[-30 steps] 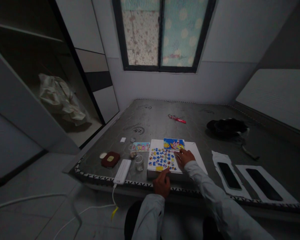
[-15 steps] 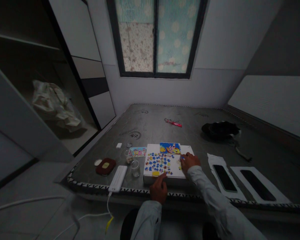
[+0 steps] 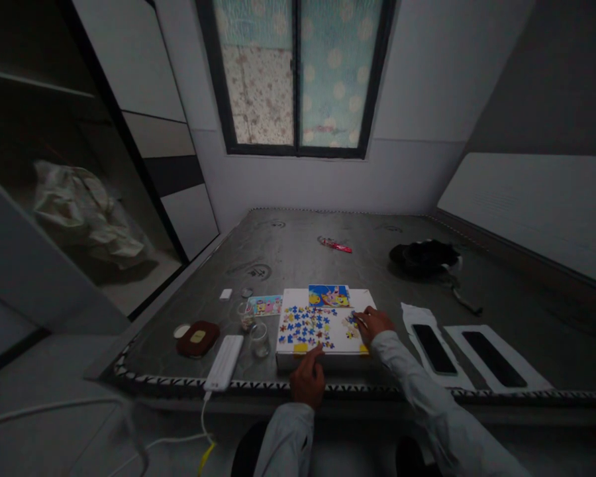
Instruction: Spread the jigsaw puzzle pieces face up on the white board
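Observation:
A white board point(image 3: 365, 299) lies at the near edge of a grey mattress point(image 3: 328, 265). Several loose blue, yellow and red puzzle pieces point(image 3: 305, 326) are scattered on it, and a finished strip of the picture point(image 3: 328, 295) sits at its far edge. My left hand point(image 3: 308, 379) rests at the board's near edge, fingers curled, one fingertip on a piece by a yellow piece point(image 3: 300, 347). My right hand point(image 3: 373, 324) lies on the board's right part, fingers bent over a few pieces; whether it grips one is hidden.
Left of the board stand two small glass cups point(image 3: 259, 339), a picture card point(image 3: 265, 305), a brown case point(image 3: 197, 338) and a white power bank point(image 3: 224, 362) with a cable. Two phones point(image 3: 433, 348) lie on white sheets at right. A black bundle point(image 3: 422, 255) and a red wrapper point(image 3: 334, 245) lie farther back.
The view has swung left and down a little. My right hand slid from the board's far right towards its near right part. My left hand stayed at the near edge.

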Demonstrator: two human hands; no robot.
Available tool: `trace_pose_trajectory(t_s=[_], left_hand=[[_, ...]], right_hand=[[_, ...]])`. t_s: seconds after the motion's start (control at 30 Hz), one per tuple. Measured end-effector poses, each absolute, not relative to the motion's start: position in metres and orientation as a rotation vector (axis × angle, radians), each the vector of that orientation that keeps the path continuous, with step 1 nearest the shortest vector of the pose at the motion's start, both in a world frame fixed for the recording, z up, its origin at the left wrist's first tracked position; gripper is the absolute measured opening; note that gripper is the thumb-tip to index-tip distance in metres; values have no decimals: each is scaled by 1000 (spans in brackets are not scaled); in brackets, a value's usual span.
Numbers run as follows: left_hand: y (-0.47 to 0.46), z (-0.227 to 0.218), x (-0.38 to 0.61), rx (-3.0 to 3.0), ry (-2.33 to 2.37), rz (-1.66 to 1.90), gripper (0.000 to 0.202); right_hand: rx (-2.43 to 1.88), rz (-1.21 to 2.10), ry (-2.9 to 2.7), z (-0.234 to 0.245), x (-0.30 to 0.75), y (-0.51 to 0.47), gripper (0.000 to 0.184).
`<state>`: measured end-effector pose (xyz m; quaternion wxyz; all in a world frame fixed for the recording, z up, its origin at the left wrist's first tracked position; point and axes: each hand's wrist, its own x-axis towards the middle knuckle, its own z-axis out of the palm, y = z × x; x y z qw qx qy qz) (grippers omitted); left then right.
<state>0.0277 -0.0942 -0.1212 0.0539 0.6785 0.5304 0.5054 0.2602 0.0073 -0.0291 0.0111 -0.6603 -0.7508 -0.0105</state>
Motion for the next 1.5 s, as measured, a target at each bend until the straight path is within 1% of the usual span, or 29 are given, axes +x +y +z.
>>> trace_pose_trajectory(t_s=[0.13,0.27,0.53,0.77,1.0,1.07,1.23,1.37,1.5], left_hand=[[-94,-123,29,2055,1616,1532,42],[-93,-126,30,2048,1611,1515,46],[-93,-126,28,2046,1610,1508,47],[-94,-123,30,2025,1596,1562,48],[-93,-124,30,1991,1614,1578,47],[-93,-126,30,1993,1613,1571,47],[-93,-127,31,2012,1600,1550,47],[-93,-126,31,2005,1594,1583,44],[-93,-124,29,2007,1582,1576,45]], right_hand=[[-2038,-44,-2317,-34,269,8,39],[-2048,-49,-2254,-33,266,11,37],[-2157,87,-2151,-19,258,21,24],[-2132,126,-2166,-19,257,24,26],[-2138,190,-2052,-19,257,32,17],[-2130,233,-2012,-21,256,34,18],[-2090,349,-1978,-30,234,35,26],[-2066,388,-2025,-35,209,36,22],[-2046,336,-2067,-30,202,37,22]])
